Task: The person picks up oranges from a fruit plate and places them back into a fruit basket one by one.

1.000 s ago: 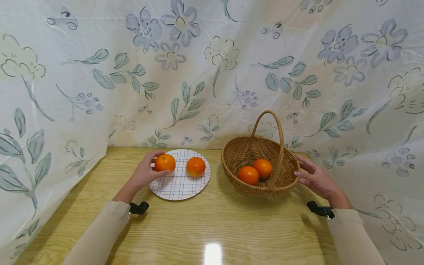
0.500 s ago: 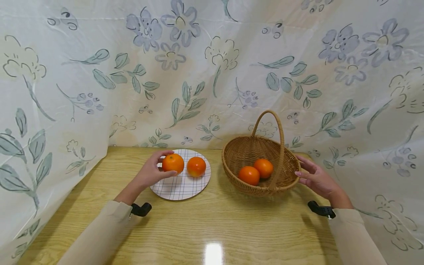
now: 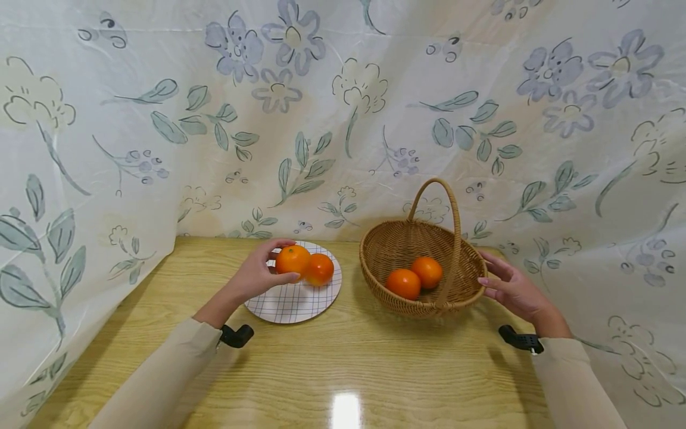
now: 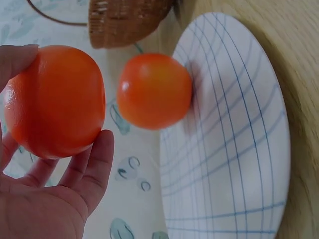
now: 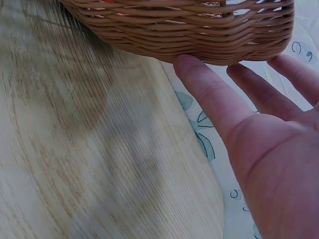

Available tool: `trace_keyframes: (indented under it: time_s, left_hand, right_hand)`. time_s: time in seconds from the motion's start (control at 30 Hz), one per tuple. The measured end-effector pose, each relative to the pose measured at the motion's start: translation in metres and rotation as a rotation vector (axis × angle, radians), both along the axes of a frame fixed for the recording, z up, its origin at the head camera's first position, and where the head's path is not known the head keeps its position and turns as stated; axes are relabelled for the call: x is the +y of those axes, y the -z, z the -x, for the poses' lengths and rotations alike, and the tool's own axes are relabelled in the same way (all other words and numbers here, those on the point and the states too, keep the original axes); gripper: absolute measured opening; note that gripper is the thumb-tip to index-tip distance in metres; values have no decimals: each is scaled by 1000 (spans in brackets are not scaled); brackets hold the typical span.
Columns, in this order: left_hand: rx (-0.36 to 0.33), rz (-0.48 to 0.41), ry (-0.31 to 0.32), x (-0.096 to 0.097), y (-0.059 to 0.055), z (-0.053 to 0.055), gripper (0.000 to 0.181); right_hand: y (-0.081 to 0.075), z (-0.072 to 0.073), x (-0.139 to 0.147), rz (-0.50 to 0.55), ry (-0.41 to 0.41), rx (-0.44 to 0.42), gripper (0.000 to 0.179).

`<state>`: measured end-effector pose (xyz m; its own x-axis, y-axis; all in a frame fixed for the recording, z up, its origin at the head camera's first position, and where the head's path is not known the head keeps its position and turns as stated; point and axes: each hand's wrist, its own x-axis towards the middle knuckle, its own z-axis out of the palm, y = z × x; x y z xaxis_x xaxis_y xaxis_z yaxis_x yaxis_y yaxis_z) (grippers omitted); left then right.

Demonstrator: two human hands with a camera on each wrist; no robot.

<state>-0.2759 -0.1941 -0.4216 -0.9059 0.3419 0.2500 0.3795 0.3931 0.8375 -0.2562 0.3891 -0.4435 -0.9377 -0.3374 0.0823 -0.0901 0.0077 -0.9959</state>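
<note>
My left hand (image 3: 262, 269) holds a round, glossy orange fruit (image 3: 293, 260), thumb on one side and fingers on the other. The left wrist view has this fruit (image 4: 57, 102) raised, apart from the white blue-checked plate (image 4: 234, 164). On that plate rests a second orange fruit (image 3: 321, 270), which the held one partly covers in the head view. To the right stands a wicker basket (image 3: 386, 244) with a tall handle and two more orange fruits (image 3: 404, 284) inside. My right hand (image 3: 514, 292) touches the basket's right side with thumb and fingertips, fingers fairly straight; in the right wrist view they meet the outer weave (image 5: 199, 35).
A light wooden table (image 3: 321, 369) carries the plate and basket. Behind and at both sides hangs a floral cloth (image 3: 300, 179), close beyond the table's back edge. The basket's arched handle (image 3: 455, 226) rises over its opening.
My left hand has lifted the fruit from the plate's left side and carried it rightward, until it overlaps the other fruit in the head view. My right hand and the basket stay put.
</note>
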Motion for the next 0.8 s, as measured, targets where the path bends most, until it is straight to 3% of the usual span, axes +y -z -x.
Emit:
trace_keyframes:
  time_s: [0.47, 0.8]
  left_hand:
    - [-7, -15, 46, 25, -21, -2, 64]
    - [-24, -60, 72, 42, -35, 5, 60]
  right_hand:
    - [1, -2, 1, -13, 11, 9, 74]
    - [4, 0, 2, 6, -15, 29, 72]
